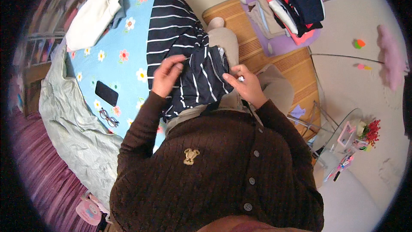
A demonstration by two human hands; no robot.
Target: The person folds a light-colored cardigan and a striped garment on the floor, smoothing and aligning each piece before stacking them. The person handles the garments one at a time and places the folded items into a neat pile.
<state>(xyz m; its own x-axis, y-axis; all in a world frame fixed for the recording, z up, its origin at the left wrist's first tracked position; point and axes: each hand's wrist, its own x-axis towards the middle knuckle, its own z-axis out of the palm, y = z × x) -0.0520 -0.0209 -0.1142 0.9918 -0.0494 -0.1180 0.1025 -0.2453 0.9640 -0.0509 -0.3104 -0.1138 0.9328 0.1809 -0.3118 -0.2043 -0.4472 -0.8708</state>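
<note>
A dark navy garment with white stripes (199, 75) lies partly over my lap and partly on the bed, bunched in the middle. My right hand (249, 87) pinches its right end, where a bit of white shows between thumb and fingers. Above the cloth on the left is my left hand (168, 76), its fingers half bent and apart, with nothing visible in them. Whether its fingertips touch the fabric I cannot tell. The garment's far part spreads flat along the bed's edge.
The bed has a blue flowered sheet (113, 43). On it lie a white folded garment (96, 15), a black phone (106, 93) and glasses (108, 117). Several folded clothes (287, 10) are stacked on a purple seat (274, 47) at far right. A glass table (330, 157) stands at right.
</note>
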